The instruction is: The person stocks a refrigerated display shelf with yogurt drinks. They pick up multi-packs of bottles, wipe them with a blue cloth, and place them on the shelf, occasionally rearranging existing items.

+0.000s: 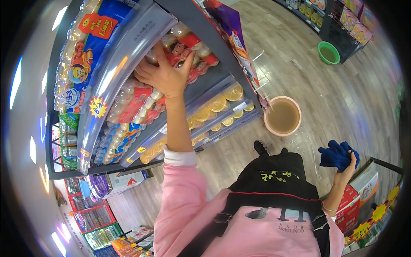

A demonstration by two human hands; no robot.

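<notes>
My left hand (165,77) reaches into a shelf with its fingers spread. It rests against small plastic-wrapped bottles (182,49) with red labels, under a clear plastic shelf-front strip (128,51). Its fingertips are partly hidden among the bottles. Out to the right, my right hand (347,172) is closed on a bunched dark blue cloth (336,155), held away from the shelf. More packs of bottles (132,100) stand beside my left wrist, and gold-lidded cans (216,103) line a lower shelf.
A pink bucket (282,134) of murky water stands on the wooden floor (308,94) near the shelf end. Farther off sits a green basin (320,57). Red boxes (347,207) lie beside my right forearm. A blue bottle multipack (96,38) sits on the upper shelf.
</notes>
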